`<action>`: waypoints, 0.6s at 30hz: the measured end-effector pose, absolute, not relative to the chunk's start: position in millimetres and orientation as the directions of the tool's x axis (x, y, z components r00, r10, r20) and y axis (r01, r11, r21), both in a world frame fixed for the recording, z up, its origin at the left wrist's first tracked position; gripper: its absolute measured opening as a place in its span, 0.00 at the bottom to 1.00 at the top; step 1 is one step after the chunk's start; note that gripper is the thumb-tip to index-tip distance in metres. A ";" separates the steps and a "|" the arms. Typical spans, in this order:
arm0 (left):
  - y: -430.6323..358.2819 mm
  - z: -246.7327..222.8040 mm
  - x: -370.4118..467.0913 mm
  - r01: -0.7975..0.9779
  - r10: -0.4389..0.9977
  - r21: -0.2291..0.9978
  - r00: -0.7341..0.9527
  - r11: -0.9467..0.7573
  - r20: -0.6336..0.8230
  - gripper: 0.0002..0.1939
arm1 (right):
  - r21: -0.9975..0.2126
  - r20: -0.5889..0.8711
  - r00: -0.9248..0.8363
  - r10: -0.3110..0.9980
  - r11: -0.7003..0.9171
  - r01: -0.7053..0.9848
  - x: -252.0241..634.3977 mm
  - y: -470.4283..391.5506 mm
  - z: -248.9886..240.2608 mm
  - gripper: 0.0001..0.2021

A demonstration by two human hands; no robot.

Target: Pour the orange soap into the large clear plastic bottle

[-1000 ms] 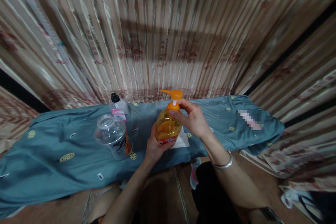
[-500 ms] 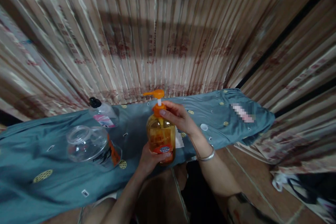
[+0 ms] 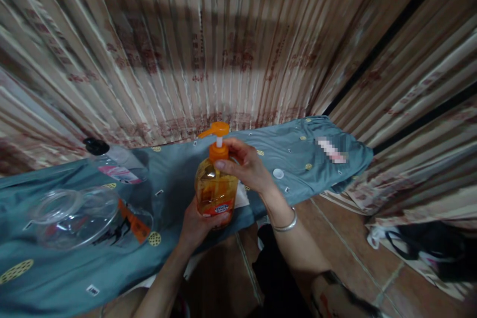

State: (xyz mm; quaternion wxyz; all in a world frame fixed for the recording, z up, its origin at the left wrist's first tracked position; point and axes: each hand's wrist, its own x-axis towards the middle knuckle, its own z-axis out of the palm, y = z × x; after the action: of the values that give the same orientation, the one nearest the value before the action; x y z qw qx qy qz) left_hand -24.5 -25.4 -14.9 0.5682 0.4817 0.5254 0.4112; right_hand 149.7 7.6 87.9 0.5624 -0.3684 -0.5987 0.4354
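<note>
Both hands are raised before the body, left hand cupped low, right hand pinching above.

The left hand hides the bottle base; left of it, a blurred jar is cut off.

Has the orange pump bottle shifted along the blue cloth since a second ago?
Cannot tell: the orange pump bottle still sits beside the white paper on the blue cloth; the camera moved.

pretty dim, warm light. a broad shadow band falls across the curtain at the far side. heavy fisheye bend toward the edges, and the clear jar near left is smeared with blur; centre stays fairly sharp
</note>
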 end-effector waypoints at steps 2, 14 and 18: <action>-24.5 -15.5 -22.5 0.043 0.973 0.980 0.117 0.197 -0.200 0.34 | -0.936 0.352 0.032 0.935 0.351 0.038 149.5 6.7 88.4 0.29; -27.3 -16.8 -16.8 -0.010 0.970 0.983 0.160 0.185 -0.181 0.34 | -0.932 0.361 0.032 0.932 0.359 0.052 154.4 4.4 90.0 0.28; -28.0 -17.0 -18.2 -0.050 0.969 0.984 0.186 0.173 -0.161 0.35 | -0.923 0.382 0.089 0.920 0.375 0.085 152.0 4.2 87.9 0.24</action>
State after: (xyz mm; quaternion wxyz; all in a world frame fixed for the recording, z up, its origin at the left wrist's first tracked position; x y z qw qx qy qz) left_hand -18.2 -28.0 -17.0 0.6000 0.4828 0.4758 0.4248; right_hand 152.0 4.2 87.9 0.5959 -0.4355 -0.5766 0.3504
